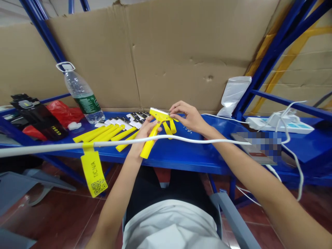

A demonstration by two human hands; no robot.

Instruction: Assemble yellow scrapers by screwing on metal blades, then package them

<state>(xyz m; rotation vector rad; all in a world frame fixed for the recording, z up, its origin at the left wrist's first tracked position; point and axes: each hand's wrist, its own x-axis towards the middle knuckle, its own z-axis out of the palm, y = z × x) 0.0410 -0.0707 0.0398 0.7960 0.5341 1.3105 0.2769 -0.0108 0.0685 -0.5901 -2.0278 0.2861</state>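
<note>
The left hand (147, 128) closes around the neck of a yellow scraper (155, 130) above the blue counter (192, 155), seemingly steadying it while the right hand (188, 116) brings its fingertips together at the head's end (pinching what, I cannot tell). More scrapers (103, 133) lie leftward, handles nearest, presumably for easy reach.

1. The left hand (145, 129) has a scraper (148, 148) above the table (186, 160).
2. More scrapers (110, 133) lie in a row to the left.
3. The bottle (86, 103) stands behind the row's left end (a bag (63, 112) is just left of it).
4. The power strip (298, 127) lies far right.
5. Cardboard (181, 52) stands behind the table.
</note>
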